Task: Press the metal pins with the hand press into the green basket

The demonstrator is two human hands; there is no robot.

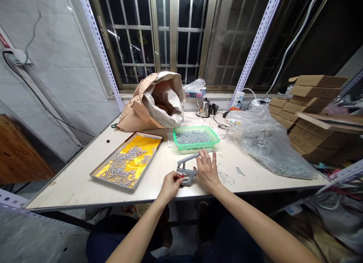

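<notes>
A small grey hand press (190, 176) with a spring, a red part and a raised lever (188, 158) stands near the table's front edge. My left hand (171, 185) is closed in a pinch at the red part on its left side; the fingertips hide what is between them. My right hand (207, 169) lies over the far end of the lever, fingers stretched and apart, thumb beside the press body. Just behind is a green plastic basket (195, 146) full of small metal pins (193, 137). To the left, a shallow tray (132, 189) lined with yellow cloth holds many similar metal pieces (119, 174).
A large open paper sack (133, 113) lies at the back left. Behind the basket stands a steel kettle (203, 108). A clear plastic bag (272, 146) slumps on the right, beside stacked cardboard boxes (314, 93). A small grey scrap (240, 171) lies right of my right hand.
</notes>
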